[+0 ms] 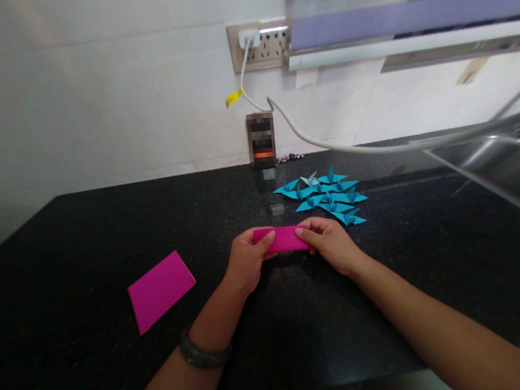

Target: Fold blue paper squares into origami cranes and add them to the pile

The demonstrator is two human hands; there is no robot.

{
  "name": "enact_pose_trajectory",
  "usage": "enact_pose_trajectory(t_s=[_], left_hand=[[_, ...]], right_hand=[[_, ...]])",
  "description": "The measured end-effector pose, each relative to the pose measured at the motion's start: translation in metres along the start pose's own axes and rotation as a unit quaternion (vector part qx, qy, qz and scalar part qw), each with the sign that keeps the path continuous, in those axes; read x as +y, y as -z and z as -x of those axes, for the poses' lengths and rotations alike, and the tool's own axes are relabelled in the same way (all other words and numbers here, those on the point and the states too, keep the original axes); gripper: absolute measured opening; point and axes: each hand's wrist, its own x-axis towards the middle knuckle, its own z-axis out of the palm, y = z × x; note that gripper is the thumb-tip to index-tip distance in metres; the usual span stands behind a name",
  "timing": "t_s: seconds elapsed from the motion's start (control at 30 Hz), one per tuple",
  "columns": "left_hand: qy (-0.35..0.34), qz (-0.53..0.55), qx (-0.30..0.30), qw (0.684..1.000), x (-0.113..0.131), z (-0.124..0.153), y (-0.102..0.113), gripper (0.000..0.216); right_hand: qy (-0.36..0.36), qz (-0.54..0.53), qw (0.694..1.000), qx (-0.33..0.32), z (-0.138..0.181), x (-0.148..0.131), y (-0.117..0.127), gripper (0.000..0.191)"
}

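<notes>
A pink sheet of paper [286, 240], folded into a narrow rectangle, is held level between my two hands above the dark counter. My left hand [250, 258] pinches its left end, thumb on top and fingers behind. At the right end, my right hand [330, 243] grips it the same way, with the thumb pressed on the front. Beyond my right hand lies a group of several blue folded paper cranes [328, 199], one of them paler [310, 180]. A stack of pink paper [162, 291] rests on the counter to the left of my left hand.
The black stone counter [85, 234] meets a white tiled wall. Against the wall stands a small box-like object [261, 139], its face blurred. A white cable [310, 141] runs from the wall socket [265, 46] toward the right, near a metal sink [502, 155].
</notes>
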Motion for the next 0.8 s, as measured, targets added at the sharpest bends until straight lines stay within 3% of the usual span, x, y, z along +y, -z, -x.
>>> enact_pose_trajectory(t_s=[0.47, 0.6, 0.7, 0.8], left_hand=[[0.004, 0.003, -0.002, 1.0, 0.0, 0.001, 0.001, 0.026], [-0.018, -0.042, -0.002, 0.999, -0.001, -0.001, 0.003, 0.022], [-0.07, -0.164, -0.01, 0.984, -0.002, -0.003, 0.005, 0.02], [-0.14, -0.308, -0.048, 0.94, -0.002, -0.002, 0.007, 0.013]], right_hand=[[0.01, 0.021, 1.0, 0.0, 0.0, 0.001, 0.0, 0.025], [0.064, 0.094, 0.994, 0.006, -0.002, 0.003, 0.005, 0.021], [0.162, 0.227, 0.96, -0.002, -0.004, 0.003, 0.011, 0.016], [0.25, 0.338, 0.906, -0.046, -0.003, 0.0, 0.016, 0.015]])
